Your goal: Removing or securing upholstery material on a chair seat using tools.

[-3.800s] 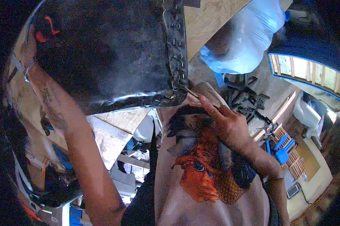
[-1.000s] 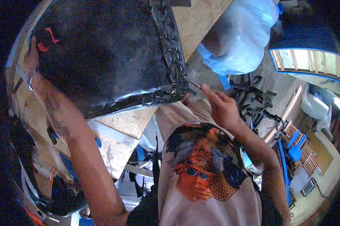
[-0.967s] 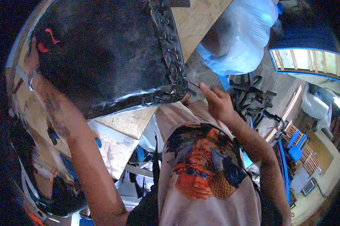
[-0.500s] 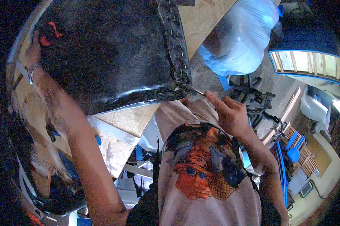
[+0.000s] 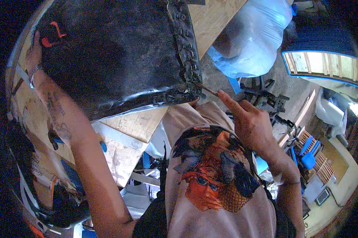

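Observation:
A large black-covered panel (image 5: pixel 115 51) lies at the upper left, its wrapped border fastened with a row of staples (image 5: pixel 188 45). At the panel's far left edge, my left hand (image 5: pixel 34 55) grips the side; its fingers show only in part. My right hand (image 5: pixel 252 121) is closed round a thin-shafted, screwdriver-like tool (image 5: pixel 208 90), index finger stretched along the shaft. The tool's tip meets the panel's near right corner, among the folded black cover. The tool's handle is hidden inside my hand.
Under the panel are pale wooden boards (image 5: pixel 137 125). Beyond the corner sits a big translucent plastic bag (image 5: pixel 252 41). Dark metal parts (image 5: pixel 270 97) lie on the floor to the right, near a wooden slatted piece with blue parts (image 5: pixel 311 154). A cardboard box (image 5: pixel 42 174) stands lower left.
My right hand has shifted a little right, its index finger now straighter along the tool. The tool's tip stays at the panel's corner. My left hand holds its place.

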